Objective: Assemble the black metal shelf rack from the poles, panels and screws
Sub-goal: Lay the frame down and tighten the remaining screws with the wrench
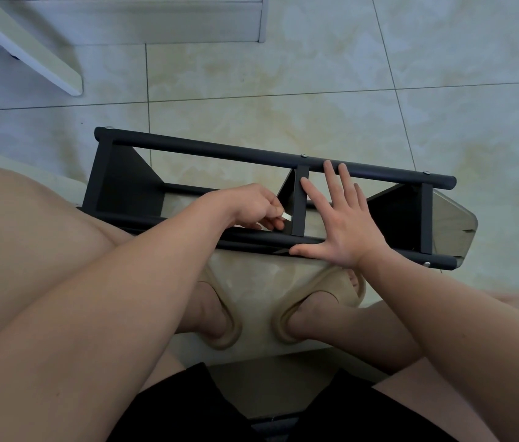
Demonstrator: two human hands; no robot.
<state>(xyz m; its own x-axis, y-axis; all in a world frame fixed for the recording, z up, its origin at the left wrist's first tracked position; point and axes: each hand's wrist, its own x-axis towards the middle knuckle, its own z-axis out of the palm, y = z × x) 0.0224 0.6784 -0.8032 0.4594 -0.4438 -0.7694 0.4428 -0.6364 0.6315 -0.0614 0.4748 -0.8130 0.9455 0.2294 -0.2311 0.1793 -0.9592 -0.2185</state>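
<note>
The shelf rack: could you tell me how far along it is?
Done: three panels sit between the poles, screw heads show on the far pole. In hand: left hand pinches a silvery tool by the middle panel; right hand steadies the rack. Left: probably tightening that joint.

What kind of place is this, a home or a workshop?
Most likely a room in a home: glossy marbled floor tiles, white painted furniture, and soft slippers on the person's feet.
</note>
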